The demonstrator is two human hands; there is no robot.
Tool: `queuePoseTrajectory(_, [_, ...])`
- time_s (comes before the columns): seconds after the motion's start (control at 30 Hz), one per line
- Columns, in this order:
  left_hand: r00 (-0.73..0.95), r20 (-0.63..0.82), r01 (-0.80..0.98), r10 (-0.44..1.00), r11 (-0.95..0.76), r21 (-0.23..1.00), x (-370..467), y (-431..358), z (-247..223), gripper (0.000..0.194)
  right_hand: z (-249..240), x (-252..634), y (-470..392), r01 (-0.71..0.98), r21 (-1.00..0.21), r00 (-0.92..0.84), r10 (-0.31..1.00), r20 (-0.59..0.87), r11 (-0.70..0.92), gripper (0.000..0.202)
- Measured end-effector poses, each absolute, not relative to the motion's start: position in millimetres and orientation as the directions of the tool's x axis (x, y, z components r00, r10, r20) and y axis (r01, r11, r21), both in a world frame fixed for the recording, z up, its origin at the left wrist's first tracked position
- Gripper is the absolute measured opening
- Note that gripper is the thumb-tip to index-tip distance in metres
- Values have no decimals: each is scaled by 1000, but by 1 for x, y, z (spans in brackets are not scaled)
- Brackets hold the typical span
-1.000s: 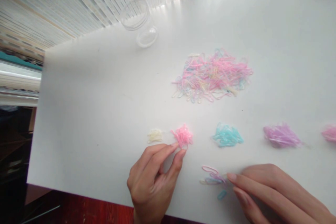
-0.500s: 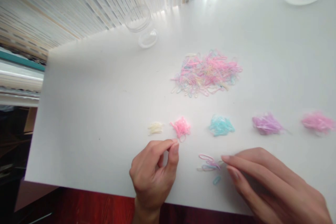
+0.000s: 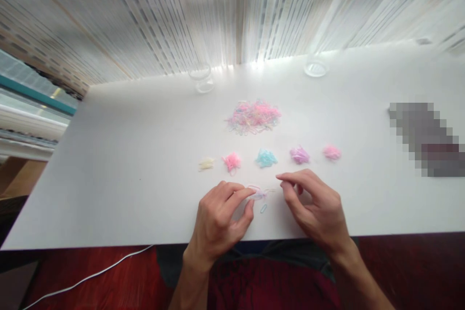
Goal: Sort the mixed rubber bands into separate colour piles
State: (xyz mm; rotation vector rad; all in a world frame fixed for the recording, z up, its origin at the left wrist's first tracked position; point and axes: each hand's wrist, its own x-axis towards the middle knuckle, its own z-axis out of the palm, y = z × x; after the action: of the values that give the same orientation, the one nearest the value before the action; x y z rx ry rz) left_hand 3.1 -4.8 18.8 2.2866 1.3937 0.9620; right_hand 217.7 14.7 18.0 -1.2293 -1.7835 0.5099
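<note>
A few loose pieces in pink, purple and pale tones (image 3: 259, 195) lie near the table's front edge, with one small blue loop (image 3: 263, 209) just in front. My left hand (image 3: 223, 218) reaches over their left side, thumb and forefinger apart, the fingertip at the pieces. To their right is my right hand (image 3: 314, 203), thumb and forefinger slightly apart with nothing visible between them. Behind the hands, from left to right, sit small piles: cream (image 3: 207, 163), bright pink (image 3: 231, 162), blue (image 3: 266, 158), purple (image 3: 300, 154) and light pink (image 3: 332, 152).
A larger mixed-colour pile (image 3: 254, 116) lies farther back on the white table (image 3: 119, 155). Near the blinds stand a clear container (image 3: 201, 80) and a clear round lid or dish (image 3: 316, 68). A pixelated dark area (image 3: 430, 138) covers the right side.
The view has pulled back and shows more table. My left hand has moved from beside the bright pink pile to the loose pieces and opened its fingers. My right hand has drawn away from them.
</note>
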Motion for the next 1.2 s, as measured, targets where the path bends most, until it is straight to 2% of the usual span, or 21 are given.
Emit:
queuePoseTrajectory(0.13, [292,372,758,881,-450,472,2,-8,13,24,15,227,11,563,-713,-188,905,382,418,18])
queuePoseTrajectory(0.23, [291,377,774,879,-448,448,1,-7,9,20,9,230,10,565,-678,-285,882,376,471,17])
queuePoseTrajectory(0.63, [310,408,721,859,-492,488,-1,-7,3,7,4,228,8,567,-602,-415,827,379,561,12])
queuePoseTrajectory(1.2, [302,401,698,865,-487,524,-2,-7,2,13,2,224,11,555,-581,-391,803,449,595,8])
